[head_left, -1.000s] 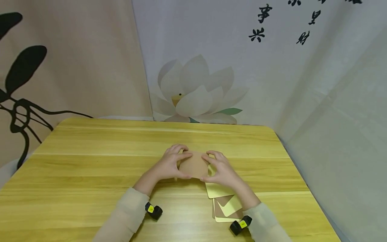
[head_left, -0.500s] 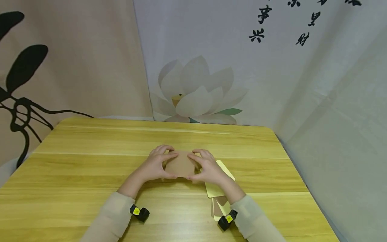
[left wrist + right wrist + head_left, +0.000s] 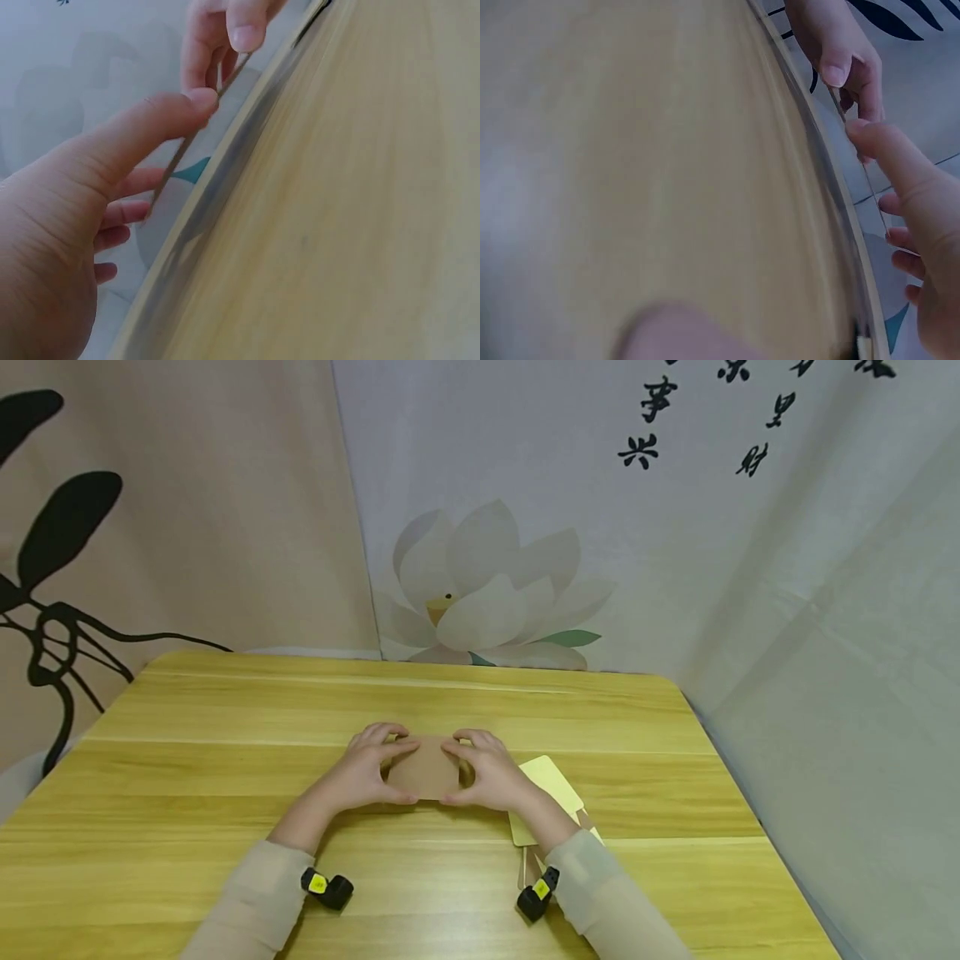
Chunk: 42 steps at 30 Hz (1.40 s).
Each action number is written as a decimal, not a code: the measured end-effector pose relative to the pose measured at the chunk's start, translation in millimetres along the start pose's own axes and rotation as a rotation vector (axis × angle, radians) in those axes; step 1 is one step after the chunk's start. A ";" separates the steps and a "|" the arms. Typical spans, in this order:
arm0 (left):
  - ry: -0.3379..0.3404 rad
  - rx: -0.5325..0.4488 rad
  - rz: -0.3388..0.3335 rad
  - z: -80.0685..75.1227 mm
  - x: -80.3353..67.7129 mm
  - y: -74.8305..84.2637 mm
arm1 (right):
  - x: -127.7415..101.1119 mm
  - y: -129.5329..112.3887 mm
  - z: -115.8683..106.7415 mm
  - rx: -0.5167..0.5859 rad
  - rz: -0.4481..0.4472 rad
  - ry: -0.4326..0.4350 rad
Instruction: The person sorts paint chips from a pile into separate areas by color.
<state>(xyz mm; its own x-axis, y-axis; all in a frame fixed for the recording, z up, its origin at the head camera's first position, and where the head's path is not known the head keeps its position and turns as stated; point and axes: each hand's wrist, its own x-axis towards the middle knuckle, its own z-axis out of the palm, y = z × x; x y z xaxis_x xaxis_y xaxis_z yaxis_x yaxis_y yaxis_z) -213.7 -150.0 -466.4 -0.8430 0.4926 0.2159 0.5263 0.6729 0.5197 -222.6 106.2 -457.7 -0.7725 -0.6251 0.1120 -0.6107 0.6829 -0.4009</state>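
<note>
A thin square brown card (image 3: 424,768) is held up between both hands near the middle of the table. On its left side my left hand (image 3: 365,770) pinches it, thumb at the lower edge and fingers at the upper. My right hand (image 3: 487,771) pinches the right side in the same manner. Seen edge-on in the left wrist view, the card (image 3: 174,161) is a narrow brown strip. The right wrist view also shows the card (image 3: 869,180) edge-on between the hands. What is on its far face is hidden.
Several pale yellow and brown cards (image 3: 551,781) lie overlapping on the wooden table (image 3: 247,777), partly covered by the right forearm. Behind the table hangs a curtain (image 3: 510,435) with a printed flower and writing.
Both hands have moved left together with the brown card between them. More of the yellow card on the table now shows, while the right forearm covers more of the lower cards.
</note>
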 end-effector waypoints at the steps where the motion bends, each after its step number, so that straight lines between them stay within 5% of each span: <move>1: -0.002 0.004 -0.006 0.0 -0.5 -0.3 | 1.1 0.2 1.1 0.003 0.002 -0.005; 42: -0.030 -0.006 -0.057 12.7 -2.4 -5.2 | -1.6 2.7 6.2 -0.018 0.054 -0.118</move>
<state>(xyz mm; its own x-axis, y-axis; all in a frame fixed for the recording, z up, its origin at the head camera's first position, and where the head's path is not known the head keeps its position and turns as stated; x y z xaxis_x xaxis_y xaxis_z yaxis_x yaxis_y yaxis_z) -213.0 -147.7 -480.1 -0.8679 0.4700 0.1608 0.4767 0.6972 0.5353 -221.9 106.6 -464.6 -0.7792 -0.6265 -0.0174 -0.5726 0.7229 -0.3868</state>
